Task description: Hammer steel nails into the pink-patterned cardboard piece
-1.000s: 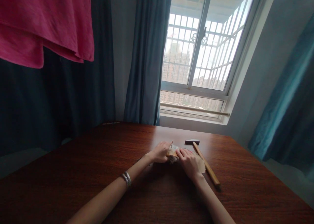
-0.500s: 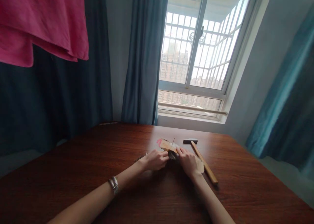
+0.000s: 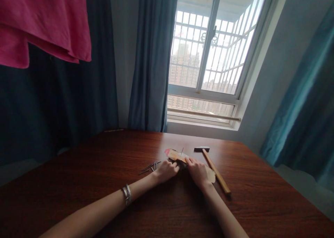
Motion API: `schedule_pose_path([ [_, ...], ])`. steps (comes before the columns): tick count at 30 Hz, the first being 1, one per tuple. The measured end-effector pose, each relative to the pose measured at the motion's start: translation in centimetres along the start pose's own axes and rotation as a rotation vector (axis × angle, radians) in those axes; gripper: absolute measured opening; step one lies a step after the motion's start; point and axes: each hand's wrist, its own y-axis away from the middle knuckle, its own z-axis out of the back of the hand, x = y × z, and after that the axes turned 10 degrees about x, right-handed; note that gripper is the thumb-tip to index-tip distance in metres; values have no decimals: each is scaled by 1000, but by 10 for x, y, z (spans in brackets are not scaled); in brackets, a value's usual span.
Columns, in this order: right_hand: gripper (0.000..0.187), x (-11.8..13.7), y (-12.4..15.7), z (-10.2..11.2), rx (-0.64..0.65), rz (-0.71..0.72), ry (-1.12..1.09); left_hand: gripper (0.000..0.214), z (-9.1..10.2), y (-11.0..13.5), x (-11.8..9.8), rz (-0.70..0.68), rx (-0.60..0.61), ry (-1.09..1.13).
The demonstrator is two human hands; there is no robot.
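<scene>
A narrow piece of wood (image 3: 174,155), pale with a pink patch at its far left end, lies at an angle on the table. One thin nail (image 3: 182,150) sticks up from it. My right hand (image 3: 197,169) grips the wood near its middle, fingers over the top. Curled closed, my left hand (image 3: 167,171) is at the wood's near side, against a dark part below it; what its fingers hold is hidden. Several loose nails (image 3: 149,167) lie just left of that hand. To the right of the wood rests a hammer (image 3: 217,173) with a wooden handle.
The brown wooden table (image 3: 78,185) reaches back to the wall under a barred window (image 3: 203,88). Blue curtains (image 3: 151,74) hang at both sides. A pink cloth (image 3: 52,25) hangs at the upper left.
My left forearm has shifted a little, and the loose nails beside it show more fully. My right hand stays on the wood. The view has moved slightly.
</scene>
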Motion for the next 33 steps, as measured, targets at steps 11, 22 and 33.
schedule_pose_path([
  [11, 39, 0, 3, 7, -3, -22, -53, 26, -1, -9, -3, 14, -20, 197],
  [22, 33, 0, 4, 10, -4, -14, -43, 35, 5, -12, 7, 407, -16, 417],
  [33, 39, 6, 1, 4, -6, -17, -48, 33, 7, -19, 10, 657, 10, 749],
])
